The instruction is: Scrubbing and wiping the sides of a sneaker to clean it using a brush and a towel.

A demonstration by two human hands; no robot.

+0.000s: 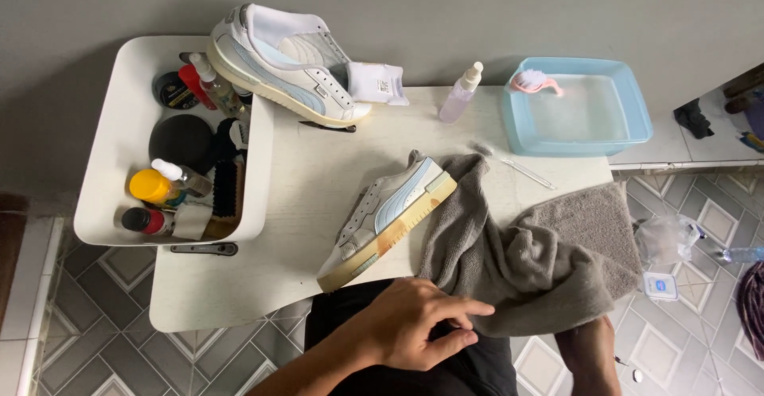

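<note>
My left hand (418, 324) lies on my lap in dark trousers, fingers stretched to the right, their tips at the lower edge of a grey towel (525, 261). It holds nothing. Only my right forearm (590, 352) shows; it runs up under the towel, which hides the hand. The towel drapes over the table's front edge. Just left of it a white and pale blue sneaker (390, 221) with a yellowed sole lies on its side on the white table (263, 245). The matching sneaker (278, 62) rests at the back, partly on the tray's rim.
A white tray (119, 125) at the left holds bottles, brushes and tins. At the back stand a small spray bottle (461, 93) and a light blue basin (629, 125) of water with a pink brush (535, 83). A thin stick (521, 167) lies nearby. Tiled floor surrounds the table.
</note>
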